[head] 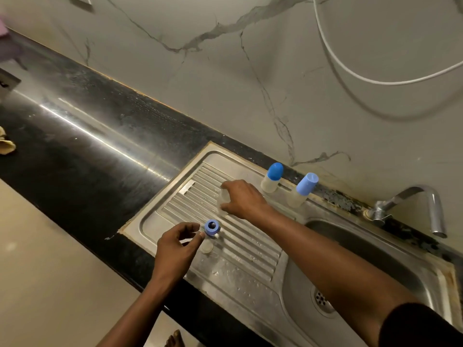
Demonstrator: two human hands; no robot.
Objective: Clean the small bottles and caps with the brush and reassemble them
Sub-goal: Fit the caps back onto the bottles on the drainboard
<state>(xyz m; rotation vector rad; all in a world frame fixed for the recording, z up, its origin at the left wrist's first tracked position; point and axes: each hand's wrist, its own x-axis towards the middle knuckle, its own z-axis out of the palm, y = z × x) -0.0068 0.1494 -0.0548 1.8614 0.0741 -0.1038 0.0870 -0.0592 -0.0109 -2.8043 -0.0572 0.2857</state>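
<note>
Progress: two small bottles stand capped at the back rim of the drainboard (250,249), a dark-blue-capped bottle (271,179) and a light-blue-capped bottle (302,189); judged finished. A third is in pieces.

Right hand (244,199): fingers curled down around the translucent bottle body (223,196) on the ribs.

Left hand (175,246): fingers loosely curled, thumb tip at the blue ring cap (212,227); whether it grips, cannot tell. Clear disc insert (207,246) lies just beside.

Left to do: reassemble the third. No brush in view.

Surroundings: tap (413,201), sink basin (375,246), white hose (350,73) on the wall. Nothing obstructs.
</note>
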